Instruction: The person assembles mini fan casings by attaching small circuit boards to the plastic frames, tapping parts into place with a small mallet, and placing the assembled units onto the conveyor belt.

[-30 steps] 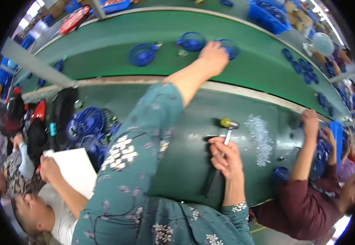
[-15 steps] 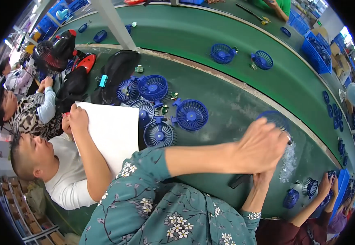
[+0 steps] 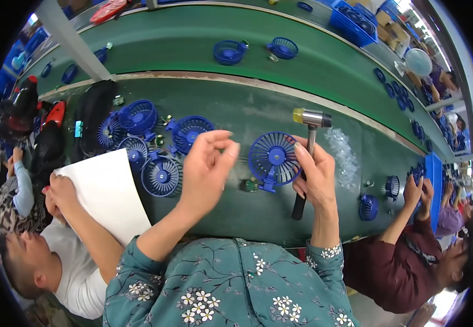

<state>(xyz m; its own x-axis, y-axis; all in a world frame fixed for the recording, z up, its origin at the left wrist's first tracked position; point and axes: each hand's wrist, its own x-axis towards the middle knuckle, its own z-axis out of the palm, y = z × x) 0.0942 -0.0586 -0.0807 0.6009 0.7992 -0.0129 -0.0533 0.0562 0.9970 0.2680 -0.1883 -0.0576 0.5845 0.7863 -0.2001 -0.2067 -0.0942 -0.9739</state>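
Note:
My right hand (image 3: 317, 171) grips the right rim of a blue round fan grille (image 3: 274, 156), thumb on top. A hammer (image 3: 312, 119) with a yellow-and-dark head passes behind that hand; its black handle end shows below. Whether my fingers touch the handle, I cannot tell. To the left, my left hand (image 3: 206, 170) is raised with loosely curled fingers apart and nothing visible in them. A small green circuit board (image 3: 251, 185) is at the grille's lower edge. Several more blue fan grilles (image 3: 162, 176) lie left of my left hand, with small boards among them.
Clear plastic bits (image 3: 342, 158) are heaped right of the hammer. Beyond a raised ledge, a green conveyor belt (image 3: 182, 46) carries grilles. A person at left leans on a white sheet (image 3: 105, 191). Another person's hands (image 3: 417, 193) work at right beside a blue bin (image 3: 434, 188).
My view has turned to the right. My hands, close together before with the left over the right, are now apart. The fan grille is now plainly visible in my right hand.

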